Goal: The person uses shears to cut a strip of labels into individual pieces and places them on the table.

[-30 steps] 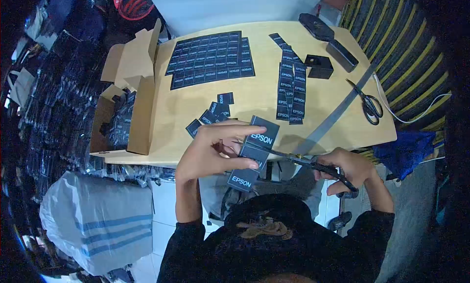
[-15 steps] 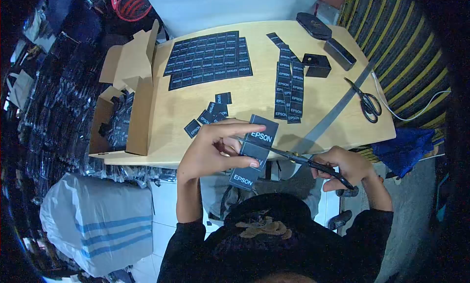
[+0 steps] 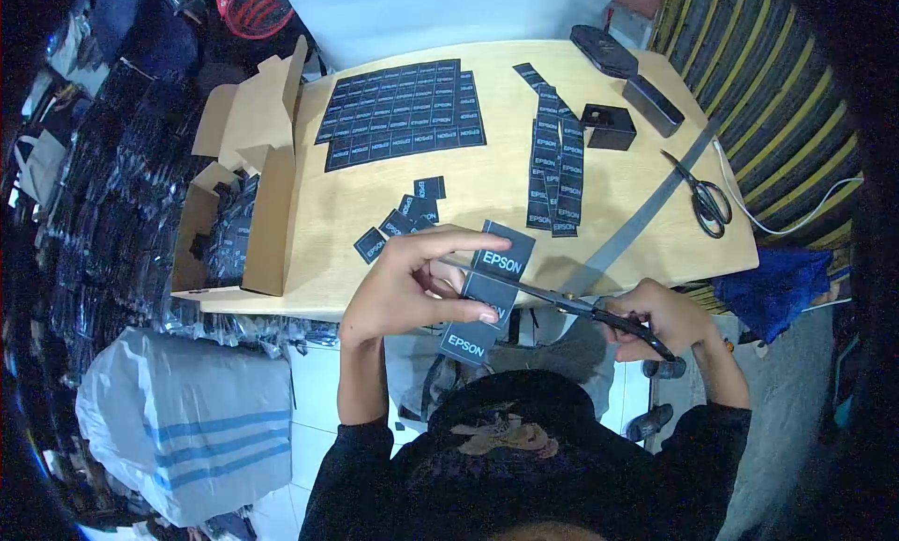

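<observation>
Black, white-lettered EPSON label strip point(image 3: 487, 293) is pinched by the left hand point(image 3: 407, 274), index finger across its top label, thumb on the middle one. Black-handled metal scissors point(image 3: 585, 309) reach it from the right, blades crossing between those labels, the right hand's point(image 3: 660, 312) fingers curled around the handles. The left forearm rises upright, hand bent rightward; the right forearm leans inward. Counted left to right on the pale wooden tabletop point(image 3: 346, 232): one open brown cardboard box point(image 3: 272, 223), two overlapping black EPSON sheets point(image 3: 393, 101), several overlapping loose black label squares point(image 3: 430, 187), overlapping cut black strips point(image 3: 545, 157) too layered to count, one small black box point(image 3: 613, 131), and one second pair of black-handled scissors point(image 3: 695, 185).
</observation>
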Action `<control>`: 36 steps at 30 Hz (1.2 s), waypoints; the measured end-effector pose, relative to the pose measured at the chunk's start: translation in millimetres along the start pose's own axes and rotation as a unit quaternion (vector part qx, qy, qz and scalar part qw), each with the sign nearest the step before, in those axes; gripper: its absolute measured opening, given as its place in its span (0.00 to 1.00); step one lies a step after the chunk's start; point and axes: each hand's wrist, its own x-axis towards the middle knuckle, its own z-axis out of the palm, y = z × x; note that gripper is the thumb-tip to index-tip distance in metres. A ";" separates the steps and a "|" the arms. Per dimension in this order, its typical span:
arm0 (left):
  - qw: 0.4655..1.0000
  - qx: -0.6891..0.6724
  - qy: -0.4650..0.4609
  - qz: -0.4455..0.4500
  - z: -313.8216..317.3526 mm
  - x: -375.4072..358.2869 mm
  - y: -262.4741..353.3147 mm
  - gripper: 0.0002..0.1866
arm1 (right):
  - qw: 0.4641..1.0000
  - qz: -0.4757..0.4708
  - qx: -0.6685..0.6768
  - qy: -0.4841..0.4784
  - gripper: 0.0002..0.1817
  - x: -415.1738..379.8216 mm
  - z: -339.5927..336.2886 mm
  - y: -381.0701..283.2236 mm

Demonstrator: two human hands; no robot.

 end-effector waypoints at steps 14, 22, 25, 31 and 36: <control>0.999 -0.034 0.011 -0.026 -3.4 1.0 -8.9 0.34 | 0.998 0.018 -0.044 0.037 0.18 -1.3 4.2 9.3; 0.982 0.159 0.066 -0.075 -45.3 10.9 -95.4 0.45 | 0.991 0.069 0.001 0.115 0.17 -27.4 13.0 52.0; 0.954 0.233 0.133 -0.133 -55.4 -2.3 -99.9 0.57 | 0.987 0.086 -0.013 0.136 0.17 -26.7 20.8 49.1; 0.985 -0.013 0.160 -0.062 -21.7 -11.4 -51.4 0.52 | 0.974 0.017 0.028 0.225 0.18 21.7 53.7 28.8; 0.977 -0.143 0.157 0.016 37.8 0.6 -34.9 0.42 | 0.939 -0.067 0.175 0.289 0.12 80.3 84.2 12.0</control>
